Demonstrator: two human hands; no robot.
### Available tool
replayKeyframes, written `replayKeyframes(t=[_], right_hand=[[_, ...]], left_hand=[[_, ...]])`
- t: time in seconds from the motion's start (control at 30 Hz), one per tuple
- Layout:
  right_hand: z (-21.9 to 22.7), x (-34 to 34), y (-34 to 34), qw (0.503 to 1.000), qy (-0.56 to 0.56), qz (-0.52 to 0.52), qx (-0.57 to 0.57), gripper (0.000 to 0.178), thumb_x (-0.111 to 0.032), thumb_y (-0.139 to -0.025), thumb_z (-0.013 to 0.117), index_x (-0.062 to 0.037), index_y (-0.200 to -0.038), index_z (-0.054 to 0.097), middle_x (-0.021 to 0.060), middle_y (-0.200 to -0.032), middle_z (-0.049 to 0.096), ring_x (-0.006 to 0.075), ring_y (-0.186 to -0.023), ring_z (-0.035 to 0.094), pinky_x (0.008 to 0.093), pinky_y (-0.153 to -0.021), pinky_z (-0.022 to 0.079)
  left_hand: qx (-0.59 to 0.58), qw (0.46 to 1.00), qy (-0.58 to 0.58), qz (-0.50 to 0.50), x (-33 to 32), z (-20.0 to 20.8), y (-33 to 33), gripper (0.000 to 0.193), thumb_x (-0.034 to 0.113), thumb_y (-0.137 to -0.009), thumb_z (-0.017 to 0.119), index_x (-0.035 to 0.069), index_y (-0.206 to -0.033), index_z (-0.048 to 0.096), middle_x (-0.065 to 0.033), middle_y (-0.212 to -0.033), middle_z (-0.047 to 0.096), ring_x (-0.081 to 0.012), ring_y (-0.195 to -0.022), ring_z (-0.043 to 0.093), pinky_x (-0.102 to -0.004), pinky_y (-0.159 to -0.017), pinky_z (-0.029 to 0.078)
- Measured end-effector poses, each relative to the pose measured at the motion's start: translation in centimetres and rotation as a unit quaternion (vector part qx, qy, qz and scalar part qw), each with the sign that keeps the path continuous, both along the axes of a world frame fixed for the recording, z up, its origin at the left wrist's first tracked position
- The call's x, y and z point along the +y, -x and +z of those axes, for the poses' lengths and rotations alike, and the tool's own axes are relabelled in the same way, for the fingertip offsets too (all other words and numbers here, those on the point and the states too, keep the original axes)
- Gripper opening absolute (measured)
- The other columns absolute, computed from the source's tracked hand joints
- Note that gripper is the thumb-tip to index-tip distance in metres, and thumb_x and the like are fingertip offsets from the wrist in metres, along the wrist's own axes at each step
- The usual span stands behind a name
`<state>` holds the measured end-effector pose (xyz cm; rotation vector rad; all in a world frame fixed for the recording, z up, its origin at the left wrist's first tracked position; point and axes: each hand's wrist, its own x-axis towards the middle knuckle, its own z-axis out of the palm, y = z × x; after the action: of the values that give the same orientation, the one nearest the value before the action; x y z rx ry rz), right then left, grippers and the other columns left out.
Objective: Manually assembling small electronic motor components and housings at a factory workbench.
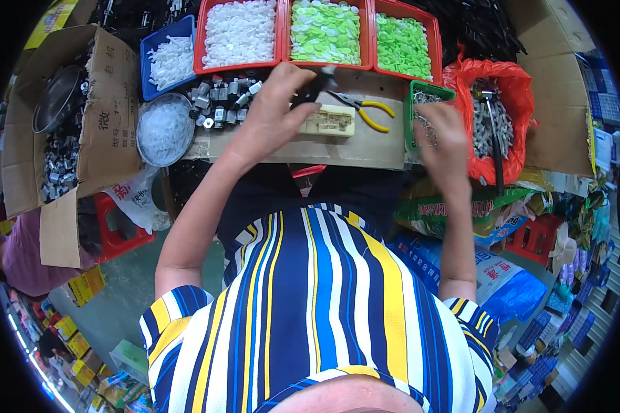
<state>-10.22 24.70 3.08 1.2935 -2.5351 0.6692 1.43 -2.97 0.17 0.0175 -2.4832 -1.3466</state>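
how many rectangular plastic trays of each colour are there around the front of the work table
red trays: 3
blue tray: 1
green tray: 1
total: 5

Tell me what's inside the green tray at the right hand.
The green tray holds small silvery metal pieces. The blurred right hand covers part of it; what lies beneath cannot be seen.
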Motion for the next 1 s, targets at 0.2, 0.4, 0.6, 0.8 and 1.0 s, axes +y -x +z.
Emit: replayKeyframes(t=[0.2, 0.4, 0.6, 0.8, 1.0], right_hand=[[-4.1, -4.3, -1.8, 0.991, -0.102, 0.048, -0.071, 0.033, -0.005, -0.079, 0.069, 0.0026, -0.109, 0.057, 0.0197, -0.125, 0.052, 0.0369, -0.113, 0.053, 0.0426, -0.093, 0.048], [-5.1, -4.9, -0.8, 0.99, -0.128, 0.028, -0.044, 0.027, -0.006, -0.079, 0.068, 0.0021, -0.103, 0.059, 0.0172, -0.121, 0.055, 0.0347, -0.111, 0.054, 0.0426, -0.088, 0.05], [-5.7, -6.0, 0.1, 0.991, -0.126, 0.03, -0.013, 0.021, -0.006, -0.076, 0.066, 0.0014, -0.094, 0.059, 0.0142, -0.109, 0.058, 0.0342, -0.098, 0.056, 0.0452, -0.08, 0.051], [-4.6, -6.4, -0.3, 0.985, -0.17, -0.004, 0.008, 0.018, -0.013, -0.067, 0.068, 0.0, -0.078, 0.064, 0.0117, -0.099, 0.062, 0.0315, -0.09, 0.056, 0.0434, -0.071, 0.05], [-3.0, -5.7, -0.3, 0.986, -0.163, -0.025, 0.018, 0.013, -0.008, -0.066, 0.065, -0.0006, -0.076, 0.065, 0.0102, -0.097, 0.065, 0.0298, -0.086, 0.059, 0.0436, -0.07, 0.048]], left_hand=[[0.01, 0.984, -0.175, -0.006, 0.0, 1.9, -1.5, 0.026, 0.001, -0.088, 0.068, -0.001, -0.109, 0.053, -0.009, -0.097, 0.064, -0.0177, -0.088, 0.066, -0.0295, -0.076, 0.053], [0.073, 0.997, -0.005, 0.01, 0.7, 3.4, -2.7, 0.031, 0.0, -0.085, 0.068, 0.002, -0.111, 0.052, -0.0186, -0.095, 0.064, -0.0367, -0.086, 0.067, -0.039, -0.071, 0.053], [0.029, 0.999, 0.014, 0.04, 0.8, 1.0, -3.3, 0.028, -0.003, -0.085, 0.067, 0.002, -0.11, 0.055, -0.0162, -0.098, 0.066, -0.03, -0.089, 0.069, -0.0347, -0.075, 0.052], [0.03, 0.998, 0.01, 0.054, 1.0, 0.0, -2.7, 0.029, 0.003, -0.087, 0.068, -0.001, -0.108, 0.048, -0.0218, -0.083, 0.063, -0.0427, -0.079, 0.064, -0.0426, -0.064, 0.048], [-0.012, 0.992, -0.111, 0.061, 1.7, 1.8, -3.8, 0.022, 0.004, -0.089, 0.061, -0.002, -0.105, 0.047, -0.0153, -0.074, 0.06, -0.0255, -0.063, 0.06, -0.0367, -0.06, 0.046]])
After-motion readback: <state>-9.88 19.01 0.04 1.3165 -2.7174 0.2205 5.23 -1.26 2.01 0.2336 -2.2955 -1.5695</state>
